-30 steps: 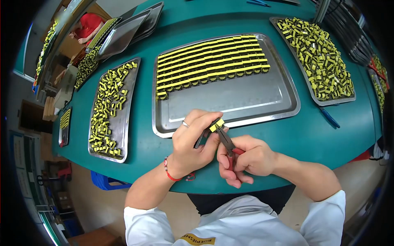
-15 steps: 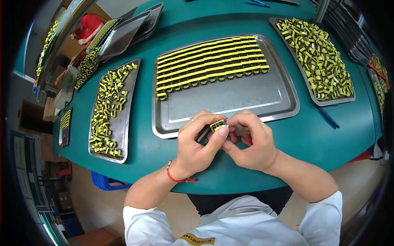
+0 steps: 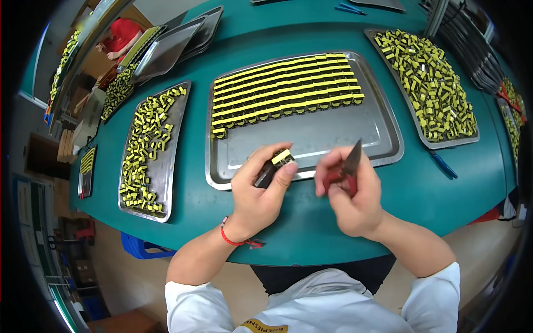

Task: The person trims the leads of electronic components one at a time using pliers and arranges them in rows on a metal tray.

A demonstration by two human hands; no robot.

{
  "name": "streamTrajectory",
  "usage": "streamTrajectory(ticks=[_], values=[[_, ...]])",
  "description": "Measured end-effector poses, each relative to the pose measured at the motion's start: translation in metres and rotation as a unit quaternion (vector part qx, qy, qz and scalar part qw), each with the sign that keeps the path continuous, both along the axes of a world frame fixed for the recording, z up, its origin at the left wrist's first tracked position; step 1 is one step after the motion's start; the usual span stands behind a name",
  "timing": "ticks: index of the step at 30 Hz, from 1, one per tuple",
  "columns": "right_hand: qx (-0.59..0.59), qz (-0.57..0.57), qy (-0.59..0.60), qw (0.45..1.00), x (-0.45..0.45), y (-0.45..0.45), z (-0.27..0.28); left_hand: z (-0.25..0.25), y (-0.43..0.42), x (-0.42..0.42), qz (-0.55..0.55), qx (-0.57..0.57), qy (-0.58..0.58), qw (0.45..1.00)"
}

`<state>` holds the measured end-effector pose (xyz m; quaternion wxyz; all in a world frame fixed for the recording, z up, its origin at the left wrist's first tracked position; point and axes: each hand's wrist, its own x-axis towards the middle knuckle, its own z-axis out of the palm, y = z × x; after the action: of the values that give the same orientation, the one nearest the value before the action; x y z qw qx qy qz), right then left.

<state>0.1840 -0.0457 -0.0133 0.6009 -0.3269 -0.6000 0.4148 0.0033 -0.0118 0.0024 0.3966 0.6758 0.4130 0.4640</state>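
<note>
My left hand [image 3: 256, 191] is closed on a small yellow and black component [image 3: 282, 158], held between thumb and fingers, with a dark tool [image 3: 265, 176] against the palm. To its right, my right hand [image 3: 355, 202] grips red-handled pliers [image 3: 350, 166], whose dark jaws point up and away from the component. Both hands are over the near edge of a large metal tray [image 3: 311, 136]. Rows of yellow and black components [image 3: 283, 89] stand in the far part of that tray.
A metal tray [image 3: 171, 155] of loose components lies at the left, another [image 3: 452, 142] at the right. Blue-handled pliers [image 3: 443, 165] lie beside the right tray. Empty trays [image 3: 166, 50] lean at the back left, near a person in red [image 3: 122, 34].
My right hand has moved right, away from my left hand, and the pliers' jaws now point upward. The component stays in my left hand, its yellow face now turned up.
</note>
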Motion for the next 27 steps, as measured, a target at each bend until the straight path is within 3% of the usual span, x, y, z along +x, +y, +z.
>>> streamTrajectory(ticks=[1, 2, 3, 5, 7, 8, 21, 27], values=[[0.002, 0.004, -0.002, 1.000, 0.008, 0.000, 0.006, 0.000, 0.002, -0.001, 0.004, 0.002, -0.002, 1.000], [-0.163, 0.158, 0.075, 0.971, 0.016, 0.000, 0.018, 0.000, 0.003, -0.002, 0.010, 0.017, -0.001, 1.000], [-0.320, 0.302, 0.146, 0.886, 0.019, 0.001, 0.026, 0.001, 0.005, -0.003, 0.017, 0.032, -0.001, 0.999], [-0.367, 0.351, 0.117, 0.854, 0.015, 0.001, 0.027, 0.002, 0.007, -0.004, 0.009, 0.060, 0.019, 0.998], [-0.414, 0.416, 0.179, 0.790, 0.007, -0.002, 0.025, -0.003, 0.008, -0.004, -0.013, 0.125, 0.031, 0.992], [-0.416, 0.438, 0.180, 0.776, 0.008, 0.000, 0.023, -0.001, 0.005, -0.003, -0.016, 0.100, 0.026, 0.995], [-0.454, 0.427, 0.162, 0.765, 0.009, 0.002, 0.020, -0.006, 0.007, -0.003, -0.025, 0.155, 0.038, 0.987], [-0.455, 0.384, 0.118, 0.795, 0.008, 0.000, 0.023, -0.005, 0.008, -0.003, -0.037, 0.156, 0.049, 0.986]])
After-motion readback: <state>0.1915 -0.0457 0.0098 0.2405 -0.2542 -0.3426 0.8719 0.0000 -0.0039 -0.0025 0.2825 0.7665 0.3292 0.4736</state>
